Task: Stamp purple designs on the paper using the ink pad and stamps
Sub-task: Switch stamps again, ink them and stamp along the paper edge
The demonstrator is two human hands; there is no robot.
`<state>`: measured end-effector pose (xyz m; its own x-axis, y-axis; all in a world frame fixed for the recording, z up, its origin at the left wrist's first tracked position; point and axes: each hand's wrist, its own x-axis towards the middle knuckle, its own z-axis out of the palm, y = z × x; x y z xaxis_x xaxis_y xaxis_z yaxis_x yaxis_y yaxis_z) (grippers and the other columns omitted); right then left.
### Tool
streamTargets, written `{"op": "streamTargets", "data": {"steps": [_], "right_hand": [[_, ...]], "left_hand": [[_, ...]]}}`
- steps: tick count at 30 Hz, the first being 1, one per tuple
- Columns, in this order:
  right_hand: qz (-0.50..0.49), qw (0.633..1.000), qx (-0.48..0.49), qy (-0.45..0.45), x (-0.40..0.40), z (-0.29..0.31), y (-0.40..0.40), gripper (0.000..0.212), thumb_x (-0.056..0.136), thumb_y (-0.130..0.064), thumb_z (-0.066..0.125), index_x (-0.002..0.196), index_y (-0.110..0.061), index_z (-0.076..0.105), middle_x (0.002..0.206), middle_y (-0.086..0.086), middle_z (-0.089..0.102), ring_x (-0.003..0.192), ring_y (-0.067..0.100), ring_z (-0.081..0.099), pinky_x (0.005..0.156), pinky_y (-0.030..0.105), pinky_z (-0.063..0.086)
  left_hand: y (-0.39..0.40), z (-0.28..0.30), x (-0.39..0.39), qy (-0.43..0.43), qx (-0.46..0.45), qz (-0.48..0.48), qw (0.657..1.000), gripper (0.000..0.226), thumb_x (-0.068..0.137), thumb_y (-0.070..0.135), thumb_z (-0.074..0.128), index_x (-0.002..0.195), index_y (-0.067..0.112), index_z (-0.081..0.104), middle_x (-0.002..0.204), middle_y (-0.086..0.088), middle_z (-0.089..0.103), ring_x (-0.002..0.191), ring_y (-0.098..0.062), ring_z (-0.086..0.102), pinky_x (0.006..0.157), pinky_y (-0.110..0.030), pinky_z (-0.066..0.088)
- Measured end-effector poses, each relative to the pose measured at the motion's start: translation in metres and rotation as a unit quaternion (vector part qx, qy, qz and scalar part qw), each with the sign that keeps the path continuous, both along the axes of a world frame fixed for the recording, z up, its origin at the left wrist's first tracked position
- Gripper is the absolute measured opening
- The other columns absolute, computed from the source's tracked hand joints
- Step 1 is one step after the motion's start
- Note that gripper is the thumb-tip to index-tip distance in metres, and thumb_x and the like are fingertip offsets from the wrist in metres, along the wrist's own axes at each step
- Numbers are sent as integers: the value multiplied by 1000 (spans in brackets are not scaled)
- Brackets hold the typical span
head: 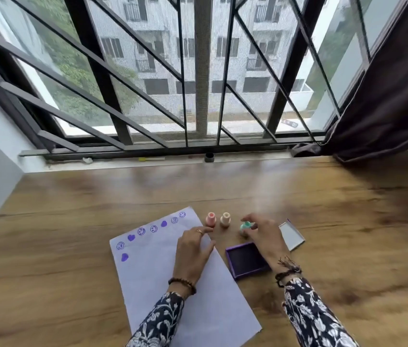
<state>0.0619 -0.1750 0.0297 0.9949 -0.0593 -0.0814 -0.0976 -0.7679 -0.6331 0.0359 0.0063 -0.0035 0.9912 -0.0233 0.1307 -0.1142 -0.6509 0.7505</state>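
Note:
A white sheet of paper [162, 279] lies tilted on the wooden table, with purple smiley and heart prints along its far and left edges. My left hand [193, 251] rests flat on the paper's right side, fingers loosely spread. My right hand [263, 234] has its fingertips closed around a teal stamp [245, 226] that stands on the table. A pink stamp [211, 219] and a cream stamp [225, 219] stand upright to the left of it. The open purple ink pad [245, 261] sits just below my right hand.
The ink pad's clear lid [291, 235] lies to the right of my right hand. A wooden table [348, 221] runs up to a barred window sill; a dark curtain [385, 108] hangs at the far right. A small black cap [209, 157] sits on the sill.

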Motion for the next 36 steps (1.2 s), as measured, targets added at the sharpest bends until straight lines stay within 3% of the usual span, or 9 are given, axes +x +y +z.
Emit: {"op": "streamTargets", "data": {"steps": [4,7,10,15,21,25,30,33,36], "right_hand": [[-70,979,188,-33,-12,4,1,16,82,-14,66,97,-19,69,89,1,74,83,14,68,77,28,55],[-89,892,443,16,-26,10,6,16,82,-11,65,96,-16,70,80,-7,76,77,3,69,65,14,54],[-74,853,514,42,-37,12,12,17,73,-20,67,89,-16,73,81,-3,77,77,7,70,63,14,54],[-81,830,549,62,-40,12,15,22,69,-27,67,87,-16,74,87,4,77,84,16,70,67,19,56],[-149,803,570,88,-44,14,23,28,83,-34,57,82,-10,73,73,3,75,68,11,69,57,15,55],[-237,697,663,135,-49,12,23,25,92,-24,50,81,-5,63,54,0,71,50,6,66,46,15,53],[-273,629,713,149,-57,6,14,22,92,-11,49,76,-2,61,51,4,67,43,7,62,44,17,54],[-260,654,695,146,-63,0,8,22,91,-6,50,76,-2,65,57,4,69,49,8,65,47,17,55],[-230,744,615,123,-69,-3,3,13,87,-5,56,85,-5,68,75,6,73,68,12,69,55,16,56]], "left_hand": [[-14,16,-6,54,-175,13,983,23,79,17,69,101,22,65,101,5,68,95,-6,62,79,-7,45],[-24,29,-9,132,-302,-9,944,23,78,16,70,99,26,67,97,3,71,88,-6,67,78,-19,55],[-29,39,-13,163,-385,-9,909,22,77,9,69,94,22,68,93,-8,73,83,-17,71,69,-25,58],[-31,44,-17,142,-387,14,911,21,74,9,72,90,21,70,92,-9,74,85,-20,71,74,-29,59],[-26,46,-15,106,-310,-3,945,26,68,12,78,92,20,73,90,-3,75,85,-10,70,83,-30,57],[-18,38,-14,52,-192,-26,980,34,72,15,75,104,21,68,94,5,71,78,7,65,76,-11,53],[-2,12,-17,27,76,-60,995,34,84,28,63,117,28,59,112,6,57,104,-11,50,80,-20,44],[-1,3,-17,45,85,-66,993,35,85,27,60,120,27,57,113,1,57,105,-17,49,88,-27,43],[0,0,-15,54,100,-75,991,42,85,31,60,126,28,51,117,0,54,107,-16,46,90,-27,39]]}}
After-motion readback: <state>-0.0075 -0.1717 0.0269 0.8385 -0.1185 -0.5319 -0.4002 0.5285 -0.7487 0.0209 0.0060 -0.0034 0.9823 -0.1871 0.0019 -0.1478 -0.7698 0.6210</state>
